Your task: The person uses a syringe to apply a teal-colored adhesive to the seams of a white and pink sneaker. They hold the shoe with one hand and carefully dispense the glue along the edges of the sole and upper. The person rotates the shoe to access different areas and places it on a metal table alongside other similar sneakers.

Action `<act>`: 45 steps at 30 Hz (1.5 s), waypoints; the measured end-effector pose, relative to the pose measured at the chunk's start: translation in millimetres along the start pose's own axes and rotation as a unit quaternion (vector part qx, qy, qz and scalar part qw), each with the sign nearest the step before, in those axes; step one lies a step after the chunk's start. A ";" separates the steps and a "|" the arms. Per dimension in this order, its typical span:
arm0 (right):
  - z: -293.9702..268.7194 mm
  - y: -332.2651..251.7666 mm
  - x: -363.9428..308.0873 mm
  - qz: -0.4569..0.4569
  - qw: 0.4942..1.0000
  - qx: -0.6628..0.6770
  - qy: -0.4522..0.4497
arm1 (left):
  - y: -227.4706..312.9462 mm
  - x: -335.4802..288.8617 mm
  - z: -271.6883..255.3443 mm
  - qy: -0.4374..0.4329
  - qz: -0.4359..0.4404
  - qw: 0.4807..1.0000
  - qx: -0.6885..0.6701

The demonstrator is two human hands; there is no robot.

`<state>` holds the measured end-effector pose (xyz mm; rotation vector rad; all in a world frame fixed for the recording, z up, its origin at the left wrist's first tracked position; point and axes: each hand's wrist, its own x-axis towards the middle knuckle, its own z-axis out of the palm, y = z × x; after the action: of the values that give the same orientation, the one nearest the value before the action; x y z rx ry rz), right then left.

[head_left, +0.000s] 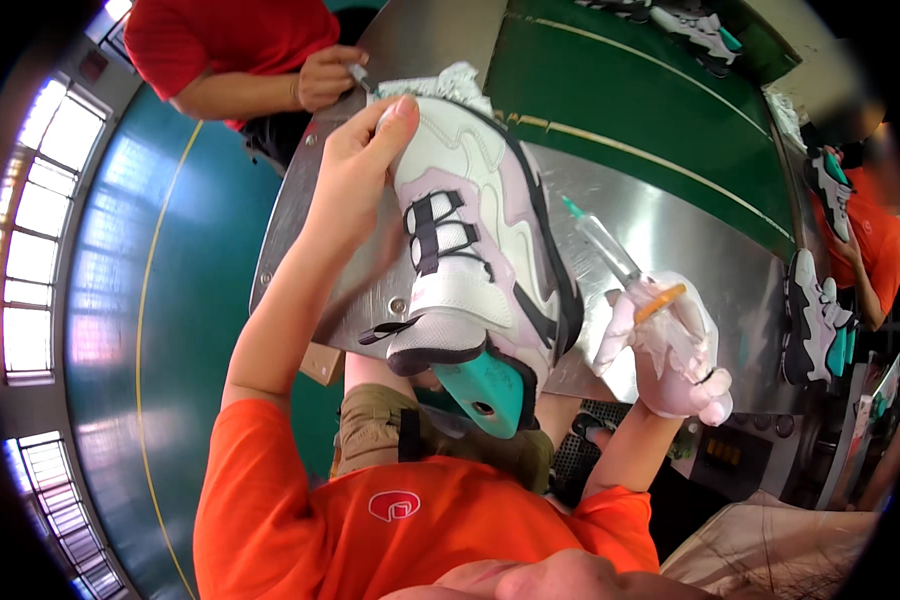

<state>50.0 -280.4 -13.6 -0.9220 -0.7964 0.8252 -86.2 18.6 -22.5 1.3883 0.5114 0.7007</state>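
Observation:
My left hand (362, 160) grips a white and pale lilac sneaker (470, 270) by its toe, thumb on the upper. The sneaker is tilted, its heel toward me and its black-edged sole to the right. A green shoe last (485, 390) sticks out of its opening. To the right, apart from the sneaker, my right hand (670, 345) wears a torn whitish glove. Its fingers close round a clear syringe (608, 248) with a green tip pointing up and left. An orange-yellow stick (660, 303) also lies across those fingers.
A metal table (660, 225) borders a green conveyor belt (610, 110). Crumpled white material (450, 85) lies beyond the sneaker's toe. A co-worker in red (235, 50) stands far left; another in orange (875, 230) holds a shoe at right. One more sneaker (812, 315) rests at the right edge.

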 end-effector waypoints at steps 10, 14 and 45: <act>18.0 62.8 -91.4 -0.176 0.828 -0.448 0.288 | 95.8 81.8 80.7 -0.190 0.223 0.935 0.200; 0.5 67.8 -98.7 -0.208 0.757 -0.499 0.366 | 124.0 164.0 204.7 -0.162 0.277 0.925 0.204; -7.7 54.6 -100.3 -0.166 0.772 -0.493 0.365 | -35.1 20.7 519.9 -0.339 -0.057 0.937 0.063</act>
<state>-2.7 -349.8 -87.8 -1.8080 -0.6255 -0.3887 296.6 -333.8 11.6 1.5982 0.0821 0.0650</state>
